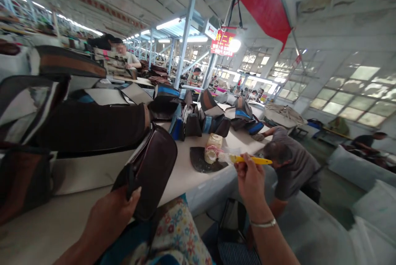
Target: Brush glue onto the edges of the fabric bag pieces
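Observation:
My left hand [113, 211] grips the edge of a dark brown leather piece [159, 164], thumb on top, holding it upright above the table's near edge. In my right hand [251, 178] is a brush with a yellow handle [255, 160], pinched between thumb and fingers. Its whitish bristle end points left, at the mouth of a tipped glue jar [213, 149] with pink cord around it. Whether the bristles touch the jar cannot be made out. Beneath the jar lies a dark curved scrap [198, 159] on the pale tabletop [182, 174].
Stacks of dark leather pieces [95, 124] cover the table's left side. Folded black and blue pieces [193, 122] stand behind the jar. A co-worker [292, 162] bends over the table's right edge. A floral cloth [181, 232] covers my lap.

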`<state>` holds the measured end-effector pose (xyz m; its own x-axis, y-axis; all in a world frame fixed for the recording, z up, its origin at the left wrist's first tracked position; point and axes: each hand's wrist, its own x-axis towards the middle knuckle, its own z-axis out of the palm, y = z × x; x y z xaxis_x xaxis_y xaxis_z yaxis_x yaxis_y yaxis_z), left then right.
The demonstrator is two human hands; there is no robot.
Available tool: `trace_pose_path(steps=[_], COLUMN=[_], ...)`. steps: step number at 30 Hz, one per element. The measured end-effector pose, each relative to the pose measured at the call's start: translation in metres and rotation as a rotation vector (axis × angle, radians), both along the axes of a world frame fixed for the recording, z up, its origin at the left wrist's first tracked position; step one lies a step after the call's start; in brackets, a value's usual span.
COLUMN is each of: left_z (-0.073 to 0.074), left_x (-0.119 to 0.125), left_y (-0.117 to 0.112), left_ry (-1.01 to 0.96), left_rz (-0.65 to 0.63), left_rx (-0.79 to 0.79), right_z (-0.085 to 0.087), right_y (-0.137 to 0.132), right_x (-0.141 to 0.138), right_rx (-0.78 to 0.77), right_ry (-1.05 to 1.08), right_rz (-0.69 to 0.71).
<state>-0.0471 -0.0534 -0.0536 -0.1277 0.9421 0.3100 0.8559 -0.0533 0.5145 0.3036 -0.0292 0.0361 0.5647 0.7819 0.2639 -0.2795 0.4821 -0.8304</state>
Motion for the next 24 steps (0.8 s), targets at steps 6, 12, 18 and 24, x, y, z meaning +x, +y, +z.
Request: trace_pose_path(steps=[6,12,18,24], left_z=[0.015,0.022,0.04,0.045], left_x=[0.028,0.029,0.03,0.044], left_y=[0.015,0.021,0.018,0.02], left_ry=[-0.061,-0.412,-0.251,-0.151], left_rz=[0.051,-0.152,-0.262,-0.296], left_rx=[0.166,0.453,0.592,0.644], right_z=[0.028,0.046,0.064,0.06], right_y=[0.006,0.023,0.015,0.01], right_x=[-0.069,-0.113,-0.128,-0.134], right_rx=[-0.014,0.026,0.177,0.301], right_ry=[-0.027,-0.026,-0.252,-0.829], right_rz=[0.318,0.36,0.294,0.212])
